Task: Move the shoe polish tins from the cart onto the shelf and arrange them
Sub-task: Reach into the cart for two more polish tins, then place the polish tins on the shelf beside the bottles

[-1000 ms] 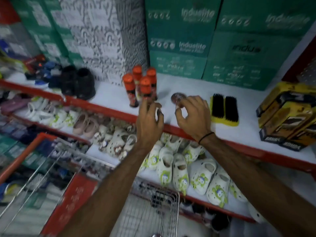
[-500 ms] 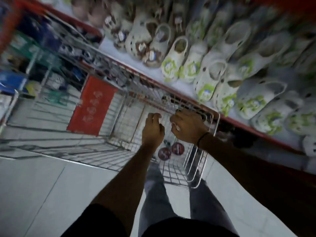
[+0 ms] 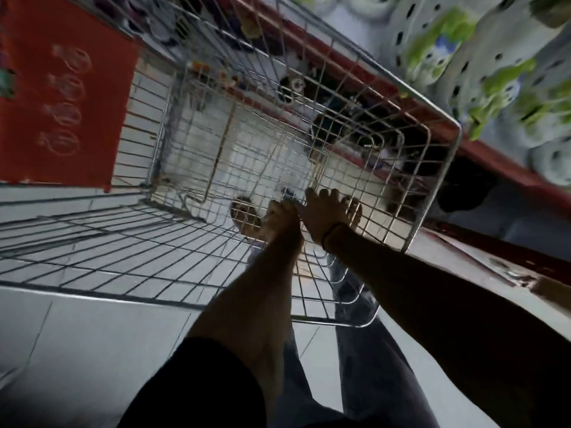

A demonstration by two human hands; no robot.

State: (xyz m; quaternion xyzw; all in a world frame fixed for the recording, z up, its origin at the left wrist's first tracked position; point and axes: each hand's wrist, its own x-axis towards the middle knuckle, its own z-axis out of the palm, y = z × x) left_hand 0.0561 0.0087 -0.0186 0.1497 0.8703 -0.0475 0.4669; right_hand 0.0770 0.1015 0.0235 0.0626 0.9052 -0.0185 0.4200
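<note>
I look straight down into the wire cart. Both hands reach to its floor, side by side. My left hand lies against the right edge of a round reddish-brown shoe polish tin. My right hand covers the left part of a second round tin. The picture is blurred, so I cannot make out whether either hand grips its tin. The upper shelf is out of view.
A red panel hangs on the cart's left side. A red-edged shelf with white and green clogs runs along the upper right, dark shoes beneath it. Grey floor tiles and my legs lie below.
My hands left the upper shelf, where a tin lay, and dropped into the cart. The view swung down; the hands now sit on the two tins on the cart floor.
</note>
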